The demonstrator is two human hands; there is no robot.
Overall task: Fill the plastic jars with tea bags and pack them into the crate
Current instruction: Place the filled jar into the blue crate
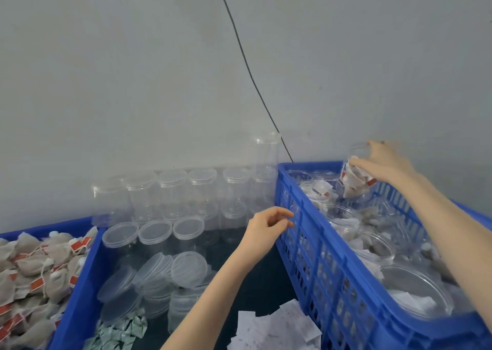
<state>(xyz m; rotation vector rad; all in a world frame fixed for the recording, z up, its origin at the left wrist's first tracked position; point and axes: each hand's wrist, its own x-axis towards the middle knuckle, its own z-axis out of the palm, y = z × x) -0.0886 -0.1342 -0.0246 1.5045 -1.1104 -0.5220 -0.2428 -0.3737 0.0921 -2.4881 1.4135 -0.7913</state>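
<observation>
The right hand [383, 163] is gripping a clear plastic jar of tea bags [355, 175] above the far end of the blue slatted plastic crate [332, 283], apparently lowering it to pack, while the left hand [266, 227] is hovering loosely curled and holding nothing just outside that crate's near wall; the next move calls for an upright seat among the packed jars.

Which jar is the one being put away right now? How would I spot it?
Find the big blue crate on the right, full of open jars with tea bags. At its far end, by the wall, the right hand holds a clear jar above the others. It is the only jar tilted and lifted in a grip; the rest stand in the crate.
</observation>
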